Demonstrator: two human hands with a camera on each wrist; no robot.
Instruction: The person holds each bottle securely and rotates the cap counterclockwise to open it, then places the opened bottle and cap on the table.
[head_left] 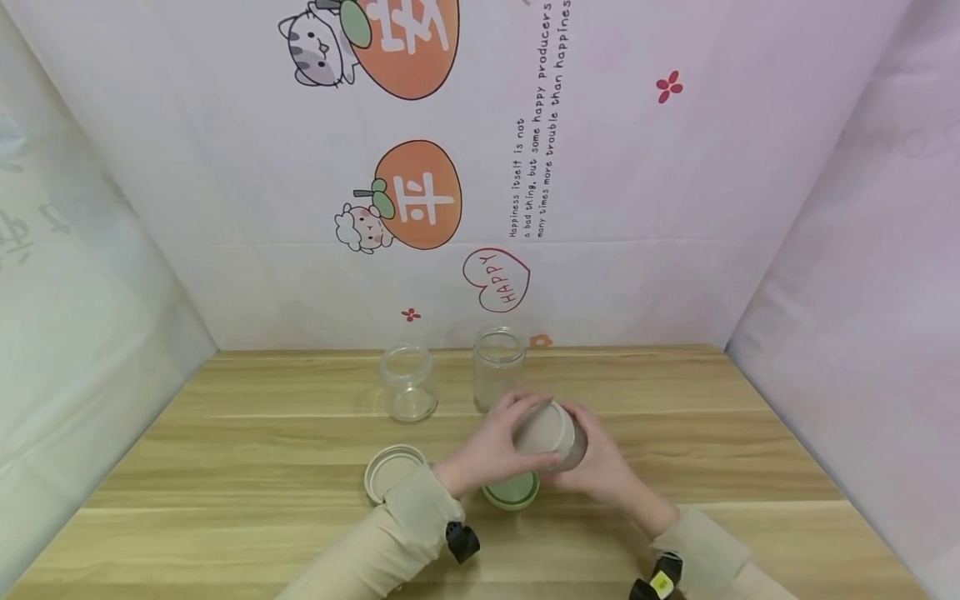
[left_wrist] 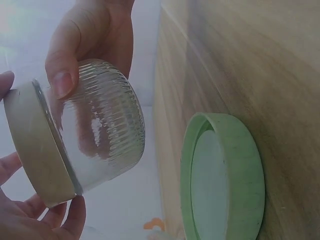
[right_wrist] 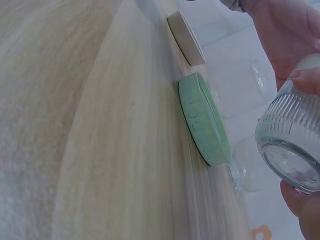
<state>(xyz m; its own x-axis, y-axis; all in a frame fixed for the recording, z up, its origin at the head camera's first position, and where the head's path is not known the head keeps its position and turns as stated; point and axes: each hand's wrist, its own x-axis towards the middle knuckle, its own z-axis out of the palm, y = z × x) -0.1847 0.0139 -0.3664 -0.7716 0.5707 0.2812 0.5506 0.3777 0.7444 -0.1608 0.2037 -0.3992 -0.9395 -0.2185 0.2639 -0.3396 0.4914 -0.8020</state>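
Both hands hold a small glass jar [left_wrist: 107, 120] with ribbed walls, raised and tilted above the table. A beige lid [left_wrist: 40, 142] sits on its mouth. My left hand [head_left: 483, 450] grips that lid from the side, thumb and fingers spread around its edge. Around the glass body curl the fingers of my right hand [head_left: 603, 471]. Below the jar a green lid [head_left: 512, 492] lies on the table, its inner side facing up. Another beige lid [head_left: 392, 471] lies to its left, partly covered by the left forearm.
Two clear glass jars without lids stand toward the back of the wooden table [head_left: 262, 467]: a shorter jar [head_left: 409, 387] at left and a taller jar [head_left: 497, 371] behind the hands. A printed cloth [head_left: 622, 208] hangs behind the table's far edge.
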